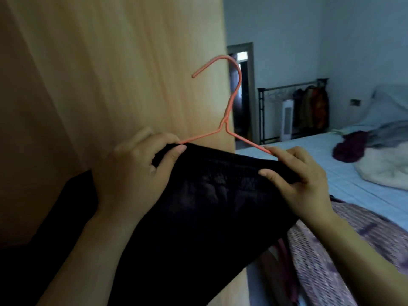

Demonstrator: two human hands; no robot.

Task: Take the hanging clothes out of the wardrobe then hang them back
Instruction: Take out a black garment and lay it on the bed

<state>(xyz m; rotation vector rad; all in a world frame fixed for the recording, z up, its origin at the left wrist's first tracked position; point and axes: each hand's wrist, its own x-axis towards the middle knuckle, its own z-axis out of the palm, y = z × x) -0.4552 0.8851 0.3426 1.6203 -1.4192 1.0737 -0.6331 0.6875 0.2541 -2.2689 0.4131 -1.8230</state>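
A black garment (207,195) with an elastic waistband hangs from a pink wire hanger (231,102) held up in front of the light wooden wardrobe panel (110,74). My left hand (132,171) grips the garment's left end together with the hanger's left shoulder. At the hanger's right shoulder, my right hand (302,182) pinches the waistband, thumb in front and fingers behind. The hook points up and to the left, free of any rail. The hanger's bottom bar is hidden under the cloth.
A bed with a pale blue sheet (320,151) lies to the right, with a purple garment (351,146) and a white one (384,168) on it. A patterned purple cover (331,250) lies near. A clothes rack (293,111) and a doorway (242,91) stand behind.
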